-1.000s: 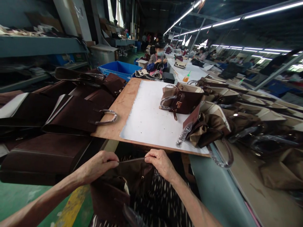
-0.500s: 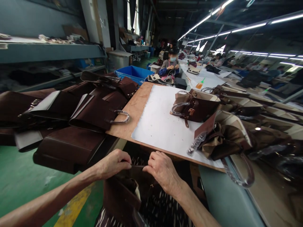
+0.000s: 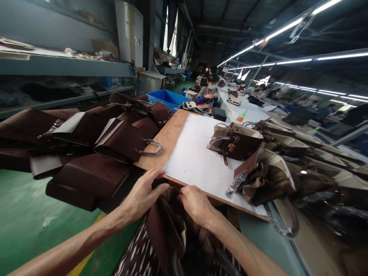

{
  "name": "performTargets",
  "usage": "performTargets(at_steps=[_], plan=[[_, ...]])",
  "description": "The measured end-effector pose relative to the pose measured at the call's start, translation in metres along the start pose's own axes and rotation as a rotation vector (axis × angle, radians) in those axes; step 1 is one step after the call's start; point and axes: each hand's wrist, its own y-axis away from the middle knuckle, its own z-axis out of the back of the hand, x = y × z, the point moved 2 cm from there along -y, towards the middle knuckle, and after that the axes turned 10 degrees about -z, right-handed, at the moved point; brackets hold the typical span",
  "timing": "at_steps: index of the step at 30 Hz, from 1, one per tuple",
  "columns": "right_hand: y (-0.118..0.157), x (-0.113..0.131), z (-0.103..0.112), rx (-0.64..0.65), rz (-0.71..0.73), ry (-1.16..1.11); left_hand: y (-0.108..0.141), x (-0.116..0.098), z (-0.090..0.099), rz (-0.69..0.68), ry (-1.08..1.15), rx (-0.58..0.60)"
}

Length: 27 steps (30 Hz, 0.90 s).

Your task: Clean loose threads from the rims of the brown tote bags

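Note:
A dark brown handbag [image 3: 161, 234] lies tilted on my lap, its beige lining partly showing. Above the bag's upper edge is my left hand [image 3: 143, 195], thumb and fingers spread apart with nothing between them. Curled at the far side of the bag opening, my right hand [image 3: 197, 205] grips the handbag; its fingertips are partly hidden. Just beyond both hands runs the front edge of a wooden board [image 3: 152, 159] with a white sheet [image 3: 189, 149] on it. A finished-looking brown handbag [image 3: 244, 143] with wrapped handles stands on the sheet.
Brown bags [image 3: 89, 172] are heaped to the left of the board. An open bag [image 3: 267, 176] sits at its right corner, with several more bags behind. A blue bin [image 3: 168, 100] stands beyond the board, near a seated person [image 3: 205, 90].
My left hand has released the bag's edge and spread its fingers, moving slightly up. My right hand stays curled at the bag. The view has shifted a little.

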Motion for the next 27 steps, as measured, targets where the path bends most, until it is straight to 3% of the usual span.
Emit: performTargets(at_steps=[2, 5, 10, 14, 16, 19, 22, 24, 27], plan=[[0.002, -0.003, 0.011, -0.021, -0.057, 0.087, 0.007, 0.005, -0.004, 0.1, 0.127, -0.014], [0.004, -0.002, 0.02, -0.006, -0.117, 0.176, 0.017, 0.013, -0.018, 0.25, 0.284, 0.069], [0.011, 0.009, 0.02, -0.004, -0.107, 0.151, 0.016, 0.009, -0.04, 0.346, 0.53, 0.117], [0.021, 0.01, 0.016, -0.016, -0.063, 0.09, 0.012, 0.015, -0.035, 0.481, 0.376, 0.192], [0.028, 0.002, 0.016, -0.047, -0.039, 0.059, 0.013, 0.02, -0.024, 0.488, 0.298, 0.301], [0.037, -0.015, 0.017, -0.075, -0.003, 0.001, 0.017, 0.022, -0.008, 0.448, 0.433, 0.547], [0.036, -0.03, 0.009, -0.005, -0.004, -0.101, 0.022, 0.018, 0.003, 0.428, 0.514, 0.758], [0.031, -0.035, -0.002, 0.035, -0.053, -0.127, 0.024, 0.018, 0.004, 0.406, 0.419, 0.799], [0.02, -0.034, -0.014, 0.039, -0.069, -0.168, 0.025, 0.022, 0.001, 0.333, 0.167, 0.71]])
